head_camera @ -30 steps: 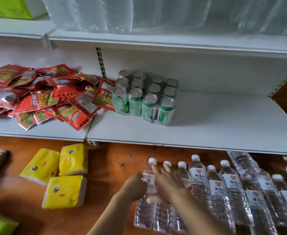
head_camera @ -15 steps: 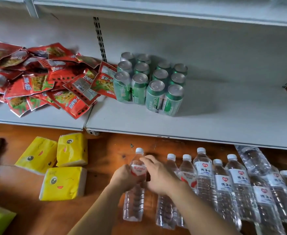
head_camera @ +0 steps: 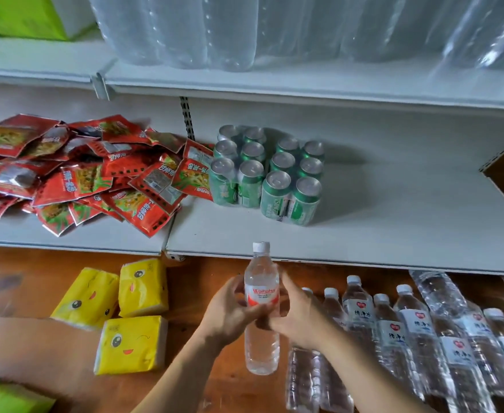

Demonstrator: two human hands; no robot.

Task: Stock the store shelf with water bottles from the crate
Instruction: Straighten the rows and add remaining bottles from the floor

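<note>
A clear plastic water bottle with a white cap and a red-and-white label stands upright in the air in front of the edge of the white metal shelf, held between both hands. The left hand wraps round the bottle's left side at label height, fingers curled behind it and thumb across the front below the label; the right hand grips the opposite side, its fingers curled round the bottle just under the label. The bottle's cap reaches just over the shelf's front lip, while its base hangs above the brown wooden floor. To the right of the hands, a row of clear water bottles with white caps and white labels lies on that floor, partly under the shelf. On the shelf, two shrink-wrapped packs of green drink cans with silver tops stand near the middle, and a loose heap of red foil snack packets spreads to their left. Three yellow tissue packs with cartoon faces lie on the floor left of the hands. The upper shelf carries large clear plastic bottles and, at far left, a lime-green pack.
</note>
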